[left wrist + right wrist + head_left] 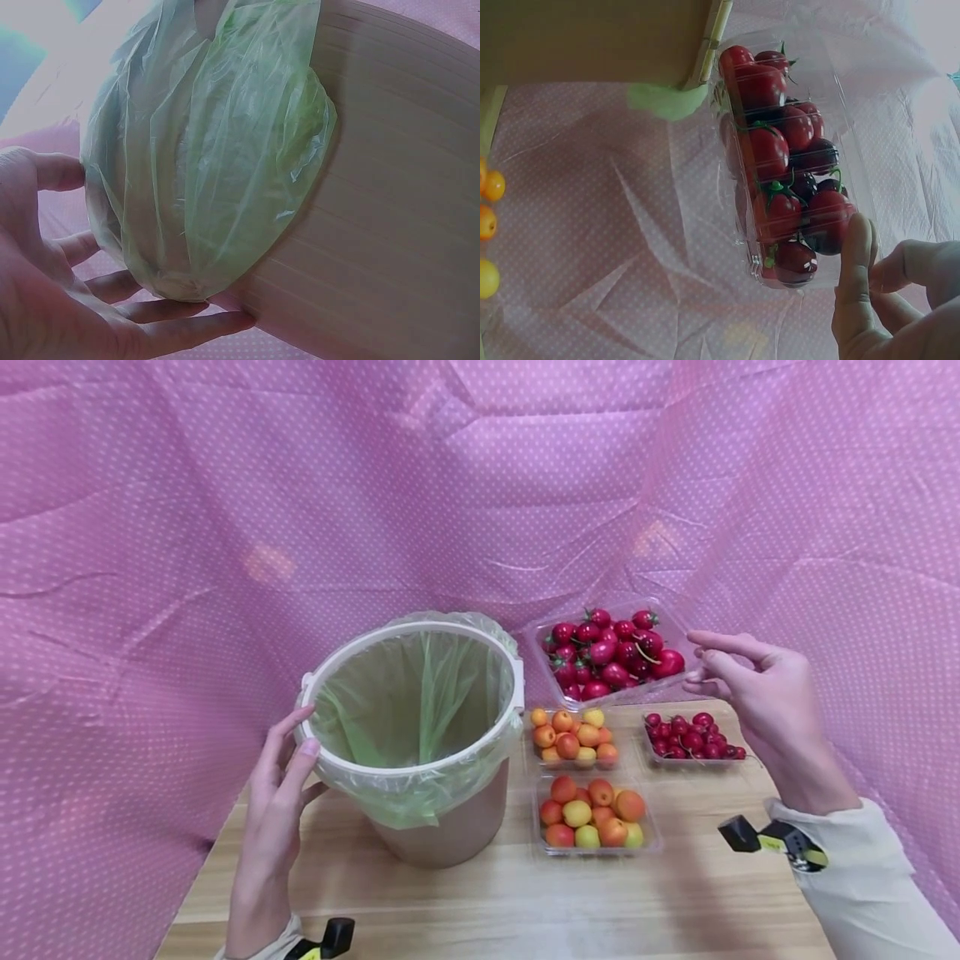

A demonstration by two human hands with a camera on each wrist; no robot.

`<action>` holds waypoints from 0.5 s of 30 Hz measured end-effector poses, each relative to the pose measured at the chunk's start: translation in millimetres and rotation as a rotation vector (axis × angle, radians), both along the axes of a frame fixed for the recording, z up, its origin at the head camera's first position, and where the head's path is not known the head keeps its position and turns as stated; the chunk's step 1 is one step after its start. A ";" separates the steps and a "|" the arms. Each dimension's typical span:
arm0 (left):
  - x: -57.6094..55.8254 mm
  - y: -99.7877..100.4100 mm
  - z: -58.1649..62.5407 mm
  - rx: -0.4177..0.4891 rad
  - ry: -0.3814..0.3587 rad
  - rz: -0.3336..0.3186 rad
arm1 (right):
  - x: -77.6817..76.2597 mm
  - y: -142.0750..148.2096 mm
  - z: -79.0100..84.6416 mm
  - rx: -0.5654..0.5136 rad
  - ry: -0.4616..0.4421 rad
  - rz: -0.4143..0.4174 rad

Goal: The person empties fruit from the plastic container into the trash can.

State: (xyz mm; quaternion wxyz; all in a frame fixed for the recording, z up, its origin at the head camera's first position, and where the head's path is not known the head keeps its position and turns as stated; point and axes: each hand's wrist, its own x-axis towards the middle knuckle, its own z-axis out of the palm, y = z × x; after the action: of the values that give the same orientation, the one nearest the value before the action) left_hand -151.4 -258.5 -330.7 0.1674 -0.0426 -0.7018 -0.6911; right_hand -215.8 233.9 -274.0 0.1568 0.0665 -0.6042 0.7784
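My right hand (768, 702) pinches the right edge of a clear plastic box (637, 693) between thumb and fingers. Red cherry tomatoes (603, 652) with green tops fill this box, which is raised and tilted beside a bin (442, 835). In the right wrist view the fingertips (860, 232) lie at the box's end. A pale green bag (390, 802) lines the bin and folds over its white rim (408, 771); inside, only the liner shows. My left hand (273, 802) touches the bin's left side, its fingers spread along the bagged rim in the left wrist view.
Two clear boxes of small orange and yellow fruit, a rear one (573, 739) and a front one (596, 814), stand right of the bin. A box of cherries (690, 742) sits below my right hand. Pink dotted cloth (480, 485) surrounds the wooden table (525, 910).
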 end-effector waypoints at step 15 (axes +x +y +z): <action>0.8 0.6 -0.1 -0.003 -0.014 0.004 | -15.2 -37.4 28.2 -0.005 0.021 0.016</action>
State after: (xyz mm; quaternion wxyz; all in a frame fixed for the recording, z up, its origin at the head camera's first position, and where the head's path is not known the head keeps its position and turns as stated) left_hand -150.6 -257.9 -330.8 0.1637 -0.0366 -0.7039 -0.6902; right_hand -230.9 196.5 -245.8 0.1573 0.0792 -0.5999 0.7805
